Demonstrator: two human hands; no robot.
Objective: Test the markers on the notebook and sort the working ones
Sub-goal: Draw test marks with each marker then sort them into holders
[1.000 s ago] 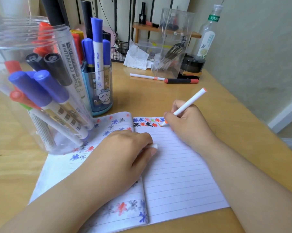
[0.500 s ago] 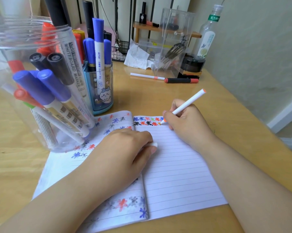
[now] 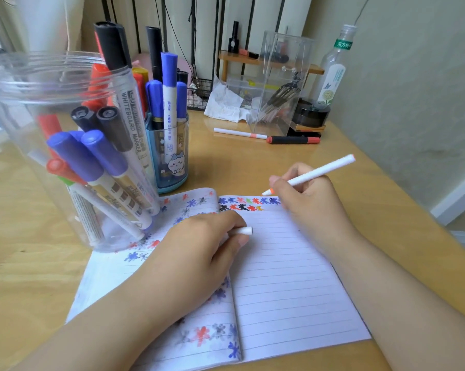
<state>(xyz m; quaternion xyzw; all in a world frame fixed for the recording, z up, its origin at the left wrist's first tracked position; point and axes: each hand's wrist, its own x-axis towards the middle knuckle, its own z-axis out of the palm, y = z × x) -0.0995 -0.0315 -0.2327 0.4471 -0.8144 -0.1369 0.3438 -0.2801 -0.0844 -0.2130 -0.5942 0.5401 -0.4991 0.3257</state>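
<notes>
Wooden bench point(image 3: 252, 167), notebook point(image 3: 292, 277) carrying many test marks. Right hand point(image 3: 309, 199) grip holding orange marker point(image 3: 311, 174), left hand point(image 3: 199, 253) grip pinching cap point(image 3: 243, 231). Plenty untested in jar point(image 3: 25, 145).

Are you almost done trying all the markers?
Not yet. Many coloured test marks already fill the notebook top. The right hand holds a white marker, the left hand its cap. The big clear jar holds many more markers.

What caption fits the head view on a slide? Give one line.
Right hand holds an uncapped white marker above the notebook; left hand grips its cap.
</notes>
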